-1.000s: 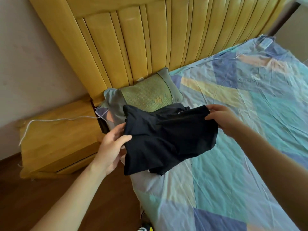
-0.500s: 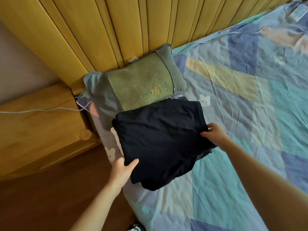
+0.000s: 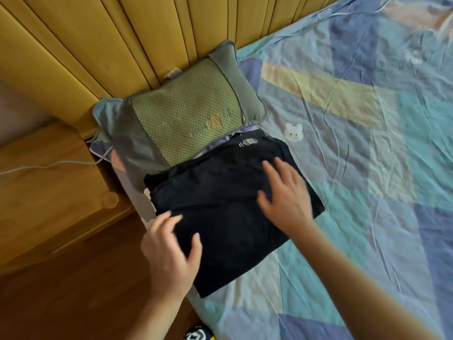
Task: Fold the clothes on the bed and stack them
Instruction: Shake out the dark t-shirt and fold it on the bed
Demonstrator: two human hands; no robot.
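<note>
Black folded garment [image 3: 228, 207] sits on bed [image 3: 367, 168] corner, just below green pillow [image 3: 186, 114]. My left hand [image 3: 169, 251] and right hand [image 3: 286, 197] both flat on top, fingers spread, gripping nothing. Fabric looks soft, light, floppy, probably slides. Best lifted from under both side edges.

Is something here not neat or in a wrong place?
Slightly: the folded black garment lies askew on the bed sheet, its far-left corner overlapping the green pillow. Both hands, left and right, lie open on it.
</note>
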